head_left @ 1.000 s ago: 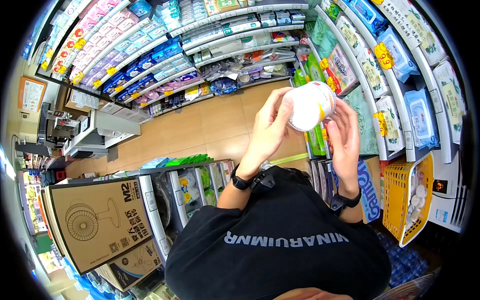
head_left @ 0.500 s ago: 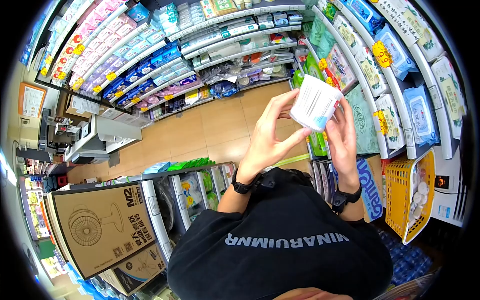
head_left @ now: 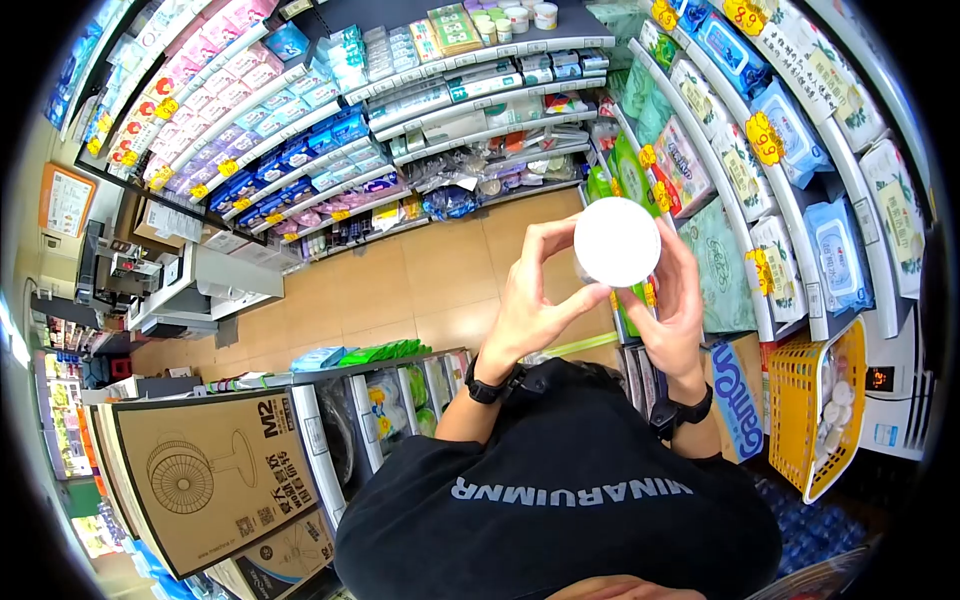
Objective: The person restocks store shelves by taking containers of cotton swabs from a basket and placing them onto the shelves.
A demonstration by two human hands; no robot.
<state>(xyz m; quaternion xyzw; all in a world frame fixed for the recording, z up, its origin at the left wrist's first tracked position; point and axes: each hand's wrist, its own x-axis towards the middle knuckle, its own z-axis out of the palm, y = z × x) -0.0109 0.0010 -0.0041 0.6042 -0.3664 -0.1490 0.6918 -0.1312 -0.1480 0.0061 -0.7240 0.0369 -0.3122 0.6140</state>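
Held up in front of my chest is a small white tub, its plain round white face turned toward me. My left hand curves around its left side, thumb at the lower edge. On the other side, my right hand grips it with fingers along the right edge and thumb below. The tub's printed side is out of sight now, and its contents cannot be seen. A black band or watch sits on each wrist.
Shelves of packaged tissues curve across the back. Wipes packs line the right shelves, above a yellow basket holding white round items. A fan carton stands at lower left, beside a low shelf unit. Tiled floor lies ahead.
The tub has been turned so its printed side has swung away and its round white face shows. Both hands have come slightly lower and toward me, still holding it.
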